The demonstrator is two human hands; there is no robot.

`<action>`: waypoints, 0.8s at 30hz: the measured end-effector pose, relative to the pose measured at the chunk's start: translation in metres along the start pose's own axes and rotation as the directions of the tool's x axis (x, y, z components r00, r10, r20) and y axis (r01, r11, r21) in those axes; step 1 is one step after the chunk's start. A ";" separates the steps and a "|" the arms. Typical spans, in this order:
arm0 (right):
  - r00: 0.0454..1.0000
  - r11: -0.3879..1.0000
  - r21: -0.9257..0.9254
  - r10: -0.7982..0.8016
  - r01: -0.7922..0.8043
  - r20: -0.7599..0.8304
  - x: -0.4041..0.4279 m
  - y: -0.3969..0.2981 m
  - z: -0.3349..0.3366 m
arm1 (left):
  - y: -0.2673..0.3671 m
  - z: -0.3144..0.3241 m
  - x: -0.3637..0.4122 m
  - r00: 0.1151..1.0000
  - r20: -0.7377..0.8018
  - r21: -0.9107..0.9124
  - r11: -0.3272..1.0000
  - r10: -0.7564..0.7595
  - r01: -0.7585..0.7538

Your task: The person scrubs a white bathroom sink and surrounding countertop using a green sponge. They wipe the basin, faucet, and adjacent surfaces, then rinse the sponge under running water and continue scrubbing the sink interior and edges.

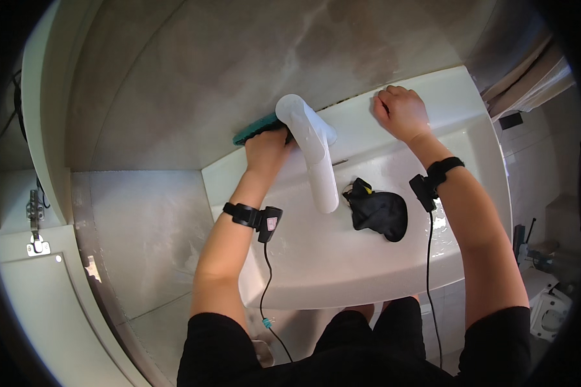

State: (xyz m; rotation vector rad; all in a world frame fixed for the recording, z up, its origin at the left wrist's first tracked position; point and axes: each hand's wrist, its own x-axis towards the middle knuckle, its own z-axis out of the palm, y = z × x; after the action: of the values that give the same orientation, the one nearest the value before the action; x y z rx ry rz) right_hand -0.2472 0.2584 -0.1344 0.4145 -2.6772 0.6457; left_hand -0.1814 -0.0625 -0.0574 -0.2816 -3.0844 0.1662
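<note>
My left hand [267, 151] grips a teal-and-black scrubbing brush [252, 131], which rests against the wall at the sink's back edge. The white faucet [317, 159] stands to its right and hides part of the hand and brush. On the back ledge to the right of the faucet, my right hand [405, 112] rests with its fingers curled. I see nothing held in it. A crumpled black cloth item [381, 214] with a small yellow spot lies in the wet white basin [329, 261], partly over the drain.
Grey marbled tiles [213, 82] rise behind the sink. Dark stains [341, 101] mark the seam behind the ledge. An open white cabinet door [48, 300] is at left. Cables [429, 271] hang from black straps on both forearms. A curtain [532, 82] hangs at right.
</note>
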 end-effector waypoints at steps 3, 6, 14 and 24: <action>1.000 0.999 0.044 -0.006 0.007 -0.024 -0.001 -0.003 -0.005 | 0.001 -0.018 -0.026 0.994 -0.102 -0.121 0.992 0.029 -0.041; 0.988 0.990 0.090 -0.099 0.110 -0.120 -0.001 -0.003 -0.007 | 0.012 -0.031 -0.072 0.997 -0.083 -0.229 0.973 -0.004 -0.015; 0.982 0.767 0.614 0.123 -0.185 0.142 -0.042 -0.027 -0.054 | 0.089 -0.031 -0.168 0.730 0.683 -0.687 -0.311 0.035 0.657; 0.842 0.669 0.718 -0.263 -0.192 0.471 -0.195 -0.054 -0.121 | 0.210 -0.001 -0.150 0.895 0.354 -0.037 -0.952 0.272 0.304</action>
State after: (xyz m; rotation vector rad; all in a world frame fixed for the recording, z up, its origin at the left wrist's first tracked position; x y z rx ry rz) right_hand -0.0210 0.3093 -0.0915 0.9958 -2.7368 1.8953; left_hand 0.0034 0.1151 -0.0842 -0.4371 0.3204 2.6323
